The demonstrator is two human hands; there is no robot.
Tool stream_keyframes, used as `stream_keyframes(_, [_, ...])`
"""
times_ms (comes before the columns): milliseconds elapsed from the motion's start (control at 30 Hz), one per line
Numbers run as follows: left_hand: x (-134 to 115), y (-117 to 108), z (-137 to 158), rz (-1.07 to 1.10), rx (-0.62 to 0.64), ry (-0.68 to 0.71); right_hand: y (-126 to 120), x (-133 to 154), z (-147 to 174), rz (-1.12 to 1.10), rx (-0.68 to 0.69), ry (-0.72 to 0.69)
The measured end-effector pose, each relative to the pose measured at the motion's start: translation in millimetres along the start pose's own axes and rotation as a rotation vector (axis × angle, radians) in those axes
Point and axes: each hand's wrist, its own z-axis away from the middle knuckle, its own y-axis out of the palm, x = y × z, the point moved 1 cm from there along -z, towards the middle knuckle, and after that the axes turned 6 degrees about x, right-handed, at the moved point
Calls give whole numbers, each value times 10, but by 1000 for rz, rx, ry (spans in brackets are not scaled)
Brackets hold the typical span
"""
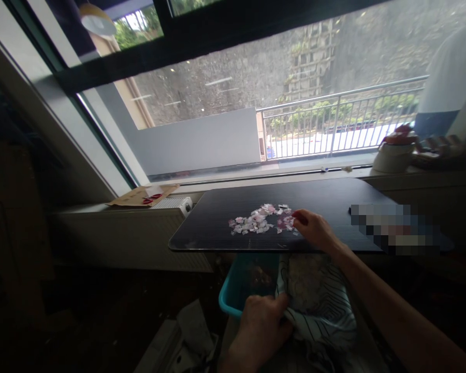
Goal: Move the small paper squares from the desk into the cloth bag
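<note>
Beside our right hand [312,228], its grip unclear to us, lie paper scraps [254,221]; our left hand [262,324] clutches patterned fabric [334,311].

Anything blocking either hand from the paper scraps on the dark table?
Right hand: nothing visible; its fingertips are at the right side of the paper scraps. Left hand: the near edge of the dark table lies between; that hand is lower, gripping the patterned cloth near the teal basin.

right hand [315,228] at paper scraps [254,223] on tabletop [213,207]
</note>
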Motion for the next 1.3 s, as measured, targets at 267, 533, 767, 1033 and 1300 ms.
stream_keyframes(267, [6,35,2,2,-8,3,56,198,-128,63,61,-40])
stream_keyframes(533, [0,22,-13,-27,-19,21,-258,240,62,239,22,5])
stream_keyframes(767, [-120,-101,-91,-60,-47,111,-383,93,378,251,36,18])
stream_keyframes(1033, [-272,-150,-163,-72,-57,226,-320,112,405,150,88,8])
stream_keyframes(1300, [-301,-196,-189,-90,-59,235,-245,130,420,61,101,0])
